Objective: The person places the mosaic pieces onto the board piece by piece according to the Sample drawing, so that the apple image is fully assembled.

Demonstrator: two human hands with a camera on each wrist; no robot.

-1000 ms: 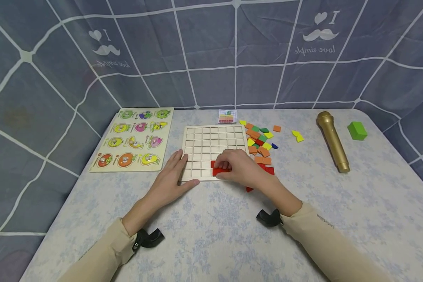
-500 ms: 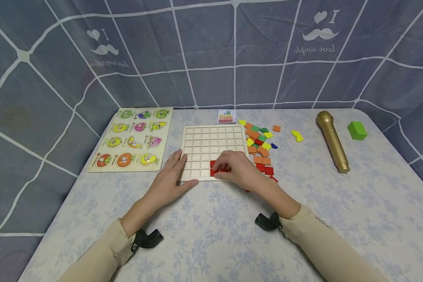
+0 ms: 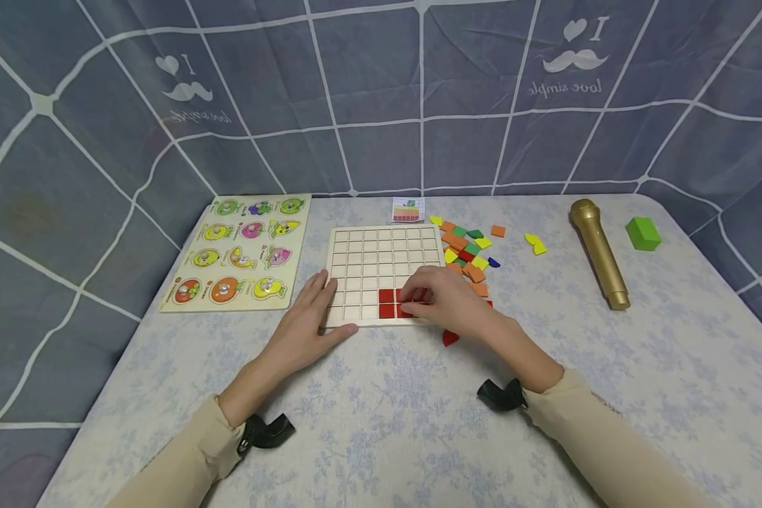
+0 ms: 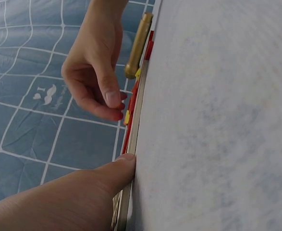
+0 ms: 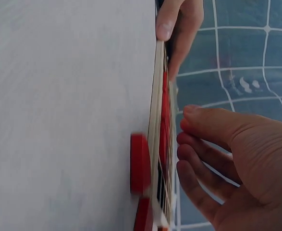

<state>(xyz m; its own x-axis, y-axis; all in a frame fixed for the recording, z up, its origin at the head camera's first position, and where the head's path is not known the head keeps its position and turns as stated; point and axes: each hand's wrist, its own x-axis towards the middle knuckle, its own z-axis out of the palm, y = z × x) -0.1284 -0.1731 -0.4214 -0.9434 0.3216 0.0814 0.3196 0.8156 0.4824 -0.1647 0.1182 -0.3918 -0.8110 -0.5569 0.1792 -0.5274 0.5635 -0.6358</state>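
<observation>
A pale wooden grid board (image 3: 362,257) lies flat on the table. Along its left side rests my left hand (image 3: 305,321), fingers extended, thumb against the near edge. Several red square tiles (image 3: 386,310) sit in cells at the near right of the board. Over them hovers my right hand (image 3: 444,303), fingers bent and partly covering the tiles. In the right wrist view the thumb and fingers of my right hand (image 5: 227,154) stand slightly apart above the board, with nothing visible between them. A red piece (image 3: 450,338) lies just off the board's near edge.
Orange, green and yellow pieces (image 3: 474,272) are heaped right of the board. A small picture card (image 3: 408,209) lies behind it. At left is a fruit puzzle board (image 3: 190,274). A gold microphone (image 3: 600,254) and a green block (image 3: 643,234) are at right.
My right hand has shifted to the right over the tiles, uncovering more of the red squares on the board. My left hand stays in place.
</observation>
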